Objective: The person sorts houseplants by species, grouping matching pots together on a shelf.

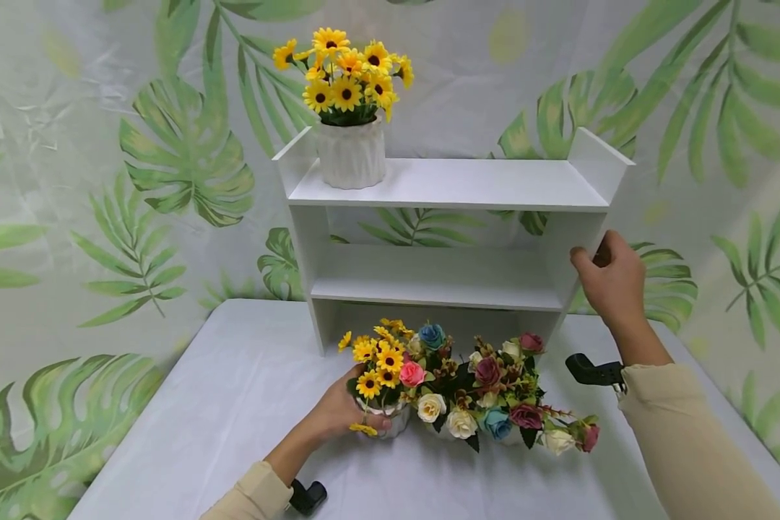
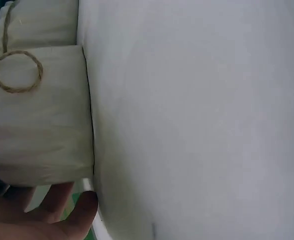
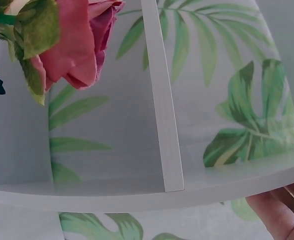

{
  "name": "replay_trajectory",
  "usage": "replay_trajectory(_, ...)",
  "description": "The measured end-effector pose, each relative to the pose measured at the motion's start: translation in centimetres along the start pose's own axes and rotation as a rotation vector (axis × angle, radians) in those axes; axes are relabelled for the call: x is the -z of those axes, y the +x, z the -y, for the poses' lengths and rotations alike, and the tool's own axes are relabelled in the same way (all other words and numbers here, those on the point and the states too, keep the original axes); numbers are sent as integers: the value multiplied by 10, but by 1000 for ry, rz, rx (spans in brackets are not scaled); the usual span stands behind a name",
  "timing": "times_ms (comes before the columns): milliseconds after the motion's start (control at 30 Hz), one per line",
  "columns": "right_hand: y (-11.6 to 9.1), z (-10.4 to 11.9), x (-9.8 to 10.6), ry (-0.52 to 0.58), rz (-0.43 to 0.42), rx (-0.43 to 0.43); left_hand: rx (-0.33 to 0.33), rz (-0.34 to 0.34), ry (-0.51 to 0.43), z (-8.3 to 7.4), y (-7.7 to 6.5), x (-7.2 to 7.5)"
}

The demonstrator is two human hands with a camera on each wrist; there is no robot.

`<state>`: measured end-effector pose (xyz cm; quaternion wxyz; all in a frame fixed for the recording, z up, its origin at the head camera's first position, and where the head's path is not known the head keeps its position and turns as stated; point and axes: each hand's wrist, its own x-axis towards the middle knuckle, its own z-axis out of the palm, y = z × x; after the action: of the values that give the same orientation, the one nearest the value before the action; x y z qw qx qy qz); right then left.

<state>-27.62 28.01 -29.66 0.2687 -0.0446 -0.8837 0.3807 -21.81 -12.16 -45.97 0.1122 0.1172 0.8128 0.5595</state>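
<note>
My left hand (image 1: 341,410) holds a small whitish pot (image 1: 396,421) of yellow sunflowers (image 1: 388,359) at its left side, on the table before the shelf. The left wrist view shows fingers (image 2: 84,212) against that pot, which has a loop of twine (image 2: 18,91) on its wall. At the right, my right hand (image 1: 614,285) grips the side panel of a white three-tier shelf (image 1: 429,273), thumb toward its front edge. Mixed artificial roses (image 1: 487,372) crowd to the right of the sunflowers, hiding most of their pots.
On the shelf's top board, at the left, stands a white ribbed pot (image 1: 352,155) with more sunflowers (image 1: 347,90). A white cloth covers the table (image 1: 234,404). Behind hangs a leaf-patterned curtain (image 1: 188,155). A rose (image 3: 74,45) juts into the right wrist view.
</note>
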Motion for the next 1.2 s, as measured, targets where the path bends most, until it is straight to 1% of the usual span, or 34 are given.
replay_trajectory(67, -1, 0, -1, 1, 1, 0, 10, -34, 23, -1, -2, 2)
replay_trajectory(133, -2, 0, -2, 5, 3, 0, 7, -79, 45, -4, -6, 8)
replay_trajectory(233, -3, 0, -4, 9, 3, 2, -15, -141, 85, -16, -13, 23)
replay_trajectory(300, -3, -1, -4, 11, 3, 0, -43, -168, 116, -29, -17, 37)
replay_trajectory(400, -2, -2, -4, 14, -3, -9, -58, -201, 144, -55, -24, 57)
replay_trajectory(567, -1, -3, -5, -1, -9, -12, -87, -251, 117, -99, -35, 82)
replay_trajectory(633, -1, -3, -6, -2, -7, -13, -120, -251, 124, -116, -39, 90)
replay_trajectory(700, -1, -3, -6, 4, -2, -14, -158, -247, 155, -133, -41, 96)
replay_trajectory(867, -1, -2, -5, 3, -3, -14, -253, -215, 181, -170, -40, 103)
replay_trajectory(1033, 0, -1, -4, -2, -13, -19, -345, -200, 207, -203, -30, 104)
replay_trajectory(1100, 0, -1, -4, 1, -14, -20, -413, -186, 202, -217, -23, 105)
replay_trajectory(1200, 0, -1, -3, -3, -16, -17, -500, -183, 192, -237, -14, 107)
